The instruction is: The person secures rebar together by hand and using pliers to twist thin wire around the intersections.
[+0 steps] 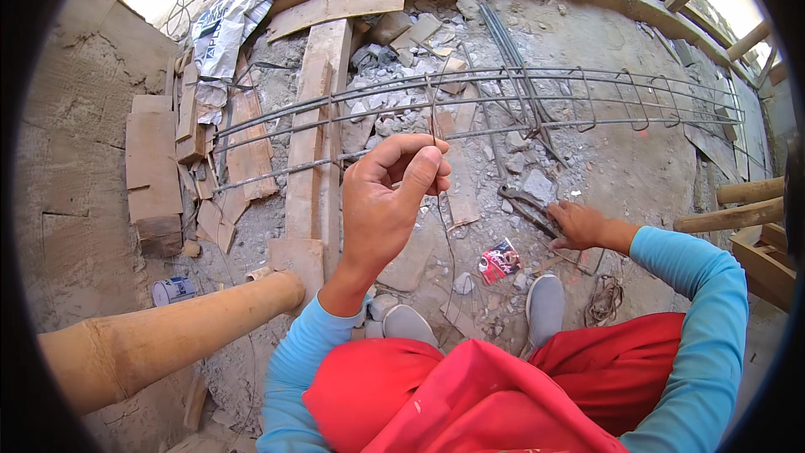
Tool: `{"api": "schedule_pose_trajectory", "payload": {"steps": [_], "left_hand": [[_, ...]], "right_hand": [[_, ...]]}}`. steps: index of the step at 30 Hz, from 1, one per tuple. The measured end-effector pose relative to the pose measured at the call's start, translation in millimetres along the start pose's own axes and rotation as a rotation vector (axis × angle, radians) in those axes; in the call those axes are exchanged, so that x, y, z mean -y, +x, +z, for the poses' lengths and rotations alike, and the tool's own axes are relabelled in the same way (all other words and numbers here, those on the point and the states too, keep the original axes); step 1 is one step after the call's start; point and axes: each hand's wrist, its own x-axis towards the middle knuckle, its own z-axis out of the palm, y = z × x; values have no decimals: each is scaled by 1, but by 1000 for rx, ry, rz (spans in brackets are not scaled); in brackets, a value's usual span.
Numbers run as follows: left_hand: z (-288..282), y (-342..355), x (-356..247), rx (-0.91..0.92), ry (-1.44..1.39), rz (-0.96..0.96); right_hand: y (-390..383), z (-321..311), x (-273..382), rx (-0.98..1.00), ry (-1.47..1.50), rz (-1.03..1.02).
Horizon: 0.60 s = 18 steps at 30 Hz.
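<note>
My left hand (387, 193) is raised in the middle, pinching a thin tie wire (435, 117) between thumb and fingers. The wire runs up toward the rebar cage (402, 106), and a thin length hangs below the hand. Low on the right, my right hand (579, 224) is closed round the handles of a pair of pincers (521, 198), which lies on the rubble with its jaws pointing away from me. Longitudinal bars and bent stirrups (635, 101) make up the cage, which spans from left to right in front of me.
Timber planks (314, 143) lie under the cage's left part, among broken concrete (402, 42). A bamboo pole (168, 340) juts in at lower left. Loose rods (511, 59) cross the cage. A red packet (500, 261) and coiled wire (604, 299) lie near my shoes (545, 306).
</note>
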Motion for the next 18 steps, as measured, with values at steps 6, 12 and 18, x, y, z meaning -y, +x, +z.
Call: {"api": "schedule_pose_trajectory", "payload": {"steps": [6, 12, 18], "left_hand": [[14, 1, -35, 74, 234, -3], [39, 2, -78, 124, 256, -276], [67, 11, -67, 255, 412, -543]], "right_hand": [[13, 38, -25, 10, -66, -104], [19, 52, -42, -76, 48, -162], [20, 27, -39, -85, 188, 11]]}}
